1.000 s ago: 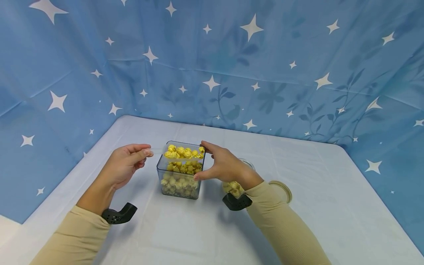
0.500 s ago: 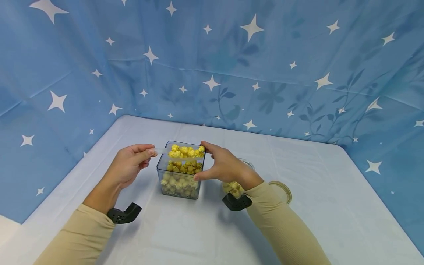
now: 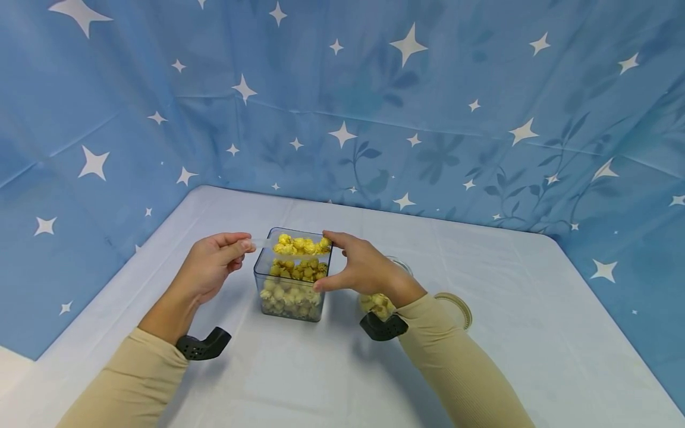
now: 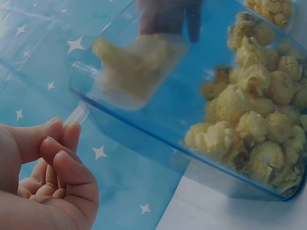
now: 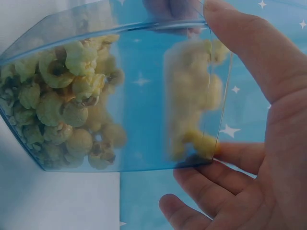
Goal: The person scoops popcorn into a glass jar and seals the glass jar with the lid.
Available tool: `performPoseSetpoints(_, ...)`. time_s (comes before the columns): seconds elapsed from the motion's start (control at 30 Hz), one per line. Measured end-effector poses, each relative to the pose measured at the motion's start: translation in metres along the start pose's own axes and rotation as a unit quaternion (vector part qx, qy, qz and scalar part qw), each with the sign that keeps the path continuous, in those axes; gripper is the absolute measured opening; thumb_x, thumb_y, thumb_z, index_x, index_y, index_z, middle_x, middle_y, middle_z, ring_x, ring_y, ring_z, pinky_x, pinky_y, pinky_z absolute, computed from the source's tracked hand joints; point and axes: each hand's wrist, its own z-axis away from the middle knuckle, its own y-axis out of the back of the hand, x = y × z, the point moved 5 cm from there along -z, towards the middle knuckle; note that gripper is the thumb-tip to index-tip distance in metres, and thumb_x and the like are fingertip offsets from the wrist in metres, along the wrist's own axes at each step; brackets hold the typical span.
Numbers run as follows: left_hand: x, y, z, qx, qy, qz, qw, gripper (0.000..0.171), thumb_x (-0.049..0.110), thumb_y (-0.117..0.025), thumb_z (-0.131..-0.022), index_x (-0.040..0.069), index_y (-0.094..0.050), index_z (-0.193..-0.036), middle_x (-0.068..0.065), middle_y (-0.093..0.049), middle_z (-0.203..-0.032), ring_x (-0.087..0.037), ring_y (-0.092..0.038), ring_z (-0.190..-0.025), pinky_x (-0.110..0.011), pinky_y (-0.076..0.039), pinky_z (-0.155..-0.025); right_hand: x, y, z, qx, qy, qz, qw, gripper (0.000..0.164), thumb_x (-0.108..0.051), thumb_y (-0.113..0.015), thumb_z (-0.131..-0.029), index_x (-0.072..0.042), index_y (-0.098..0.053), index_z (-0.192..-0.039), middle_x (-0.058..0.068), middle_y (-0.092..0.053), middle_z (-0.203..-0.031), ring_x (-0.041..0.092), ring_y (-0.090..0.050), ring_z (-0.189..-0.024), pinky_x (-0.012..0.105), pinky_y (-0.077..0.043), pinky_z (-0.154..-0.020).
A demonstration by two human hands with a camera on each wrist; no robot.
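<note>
My left hand (image 3: 216, 261) pinches the thin handle (image 4: 77, 115) of a translucent plastic scoop (image 4: 127, 84) between thumb and fingers. Yellow popcorn (image 3: 301, 246) heaps on the scoop, within the open top of a clear rectangular box (image 3: 291, 300). More popcorn (image 4: 264, 115) lies below it, filling the lower part of the box. From the right side, my right hand (image 3: 364, 266) grips the box, thumb at the near wall and fingers at the far corner. In the right wrist view the scooped popcorn shows through the wall, high above the rest.
A clear jar (image 3: 377, 304) with popcorn stands right of the box, partly hidden by my right wrist. Beyond it lies a round gold-rimmed lid (image 3: 457, 309), partly covered by the sleeve. White cloth (image 3: 289, 380) covers the table; a blue starry curtain (image 3: 342, 89) hangs behind.
My left hand has moved slightly right, carrying the loaded scoop further across the box toward its right wall. The right hand and the box stay put.
</note>
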Motion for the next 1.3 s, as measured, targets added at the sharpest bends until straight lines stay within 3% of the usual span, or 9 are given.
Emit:
performPoseSetpoints(0.47,-0.002,0.004,0.003,-0.003,0.009,-0.002,1.0000,0.044,0.017,-0.054,-0.106,-0.014,-0.047,-0.136,0.006,-0.063,-0.098,-0.010,-0.049,-0.080,-0.019,-0.048,-0.073,0.002,-0.001,-0.002,0.004,-0.006,-0.003,1.000,0.106,-0.044,-0.085,-0.080,-0.010,-0.022,-0.160,0.009,-0.030,-0.160,0.034,-0.037,-0.142,0.048,-0.038,-0.109)
performPoseSetpoints(0.87,0.003,0.014,0.009,-0.010,-0.004,0.006,0.9999,0.046,0.019,-0.056,-0.105,-0.014,-0.045,-0.136,0.007,-0.063,-0.098,-0.009,-0.050,-0.078,-0.019,-0.048,-0.073,0.001,0.000,-0.001,0.007,-0.003,-0.015,1.000,0.108,-0.042,-0.085,-0.080,-0.008,-0.021,-0.160,0.009,-0.033,-0.159,0.032,-0.035,-0.143,0.047,-0.036,-0.111)
performPoseSetpoints(1.3,0.015,0.019,0.013,-0.018,-0.022,0.035,0.9990,0.028,0.015,-0.055,-0.105,-0.005,-0.053,-0.125,0.006,-0.064,-0.096,-0.010,-0.049,-0.078,-0.020,-0.048,-0.073,0.001,0.008,0.001,0.023,0.014,-0.015,1.000,0.110,-0.040,-0.087,-0.078,-0.008,-0.021,-0.160,0.008,-0.028,-0.161,0.024,-0.031,-0.146,0.043,-0.033,-0.113)
